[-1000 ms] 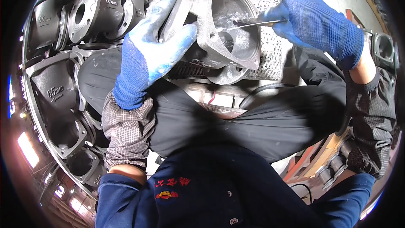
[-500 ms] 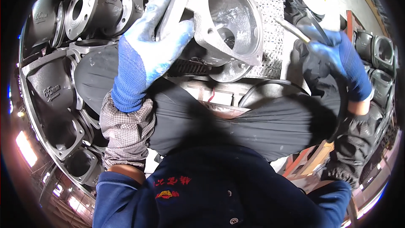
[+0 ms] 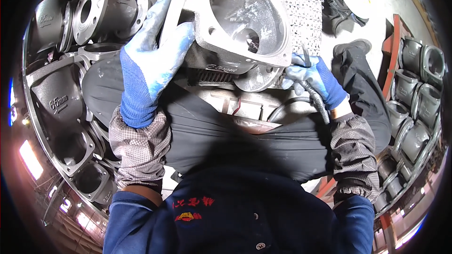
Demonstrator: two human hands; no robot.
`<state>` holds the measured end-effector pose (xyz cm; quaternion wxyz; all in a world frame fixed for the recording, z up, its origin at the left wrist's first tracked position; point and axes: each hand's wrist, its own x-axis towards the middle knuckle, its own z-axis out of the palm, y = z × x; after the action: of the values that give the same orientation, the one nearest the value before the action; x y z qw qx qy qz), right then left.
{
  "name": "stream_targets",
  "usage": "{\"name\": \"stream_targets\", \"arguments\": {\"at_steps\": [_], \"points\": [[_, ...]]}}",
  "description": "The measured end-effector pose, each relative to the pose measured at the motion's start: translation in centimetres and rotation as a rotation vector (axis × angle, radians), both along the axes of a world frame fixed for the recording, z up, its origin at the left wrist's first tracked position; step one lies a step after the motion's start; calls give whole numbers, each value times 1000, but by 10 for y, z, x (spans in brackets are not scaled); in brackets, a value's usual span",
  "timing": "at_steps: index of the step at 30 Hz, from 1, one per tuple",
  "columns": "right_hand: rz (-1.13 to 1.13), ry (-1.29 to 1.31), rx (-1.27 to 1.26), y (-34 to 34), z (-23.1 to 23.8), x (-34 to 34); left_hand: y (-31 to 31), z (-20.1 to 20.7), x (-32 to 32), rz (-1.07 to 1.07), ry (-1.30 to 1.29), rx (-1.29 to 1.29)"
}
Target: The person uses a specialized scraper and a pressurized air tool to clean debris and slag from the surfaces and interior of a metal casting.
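A grey cast-metal valve body [image 3: 226,56] rests on a bright textured metal surface [image 3: 303,14], its wide round opening facing up. My left hand [image 3: 153,49], in a blue-and-white coated glove, is closed around the flange at the casting's left side, with fingers and thumb on either side of it. Close to the casting's lower right edge, my gloved right hand [image 3: 313,77] is closed around a slim hand tool [image 3: 306,58]. A dark hose [image 3: 318,99] trails from this hand toward my lap. The tool's grip is mostly hidden by the fingers.
Many similar castings [image 3: 56,99] are packed in a bin at my left. More castings [image 3: 412,94] fill another bin at the right, behind a red frame edge [image 3: 390,66]. A dark bundle [image 3: 336,9] lies on the floor at the upper right. My legs flank the work spot.
My right hand has come inward from the right with the slim tool, up to the casting's edge. The casting and my left hand have shifted slightly left.
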<state>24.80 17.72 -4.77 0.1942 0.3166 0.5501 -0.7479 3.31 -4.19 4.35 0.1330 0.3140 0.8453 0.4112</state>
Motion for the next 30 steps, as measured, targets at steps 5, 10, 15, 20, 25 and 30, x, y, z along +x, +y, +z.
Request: {"name": "stream_targets", "arguments": {"at_steps": [5,10,15,20,25,30], "points": [[-142,8,-73,-1,-4,1,2,-1,1,-28,-15,61],[-102,-20,-85,4,-12,7,3,4,3,-74,160,-29],[-135,-25,-48,-4,-7,0,3,1,2,-27,48,48],[-75,25,-34,2,-14,5,5,1,1,-112,115,87],[-6,-23,107,8,24,4,5,1,2,-96,24,156],[-41,33,191,0,29,7,3,-3,1,-72,-4,133]]}}
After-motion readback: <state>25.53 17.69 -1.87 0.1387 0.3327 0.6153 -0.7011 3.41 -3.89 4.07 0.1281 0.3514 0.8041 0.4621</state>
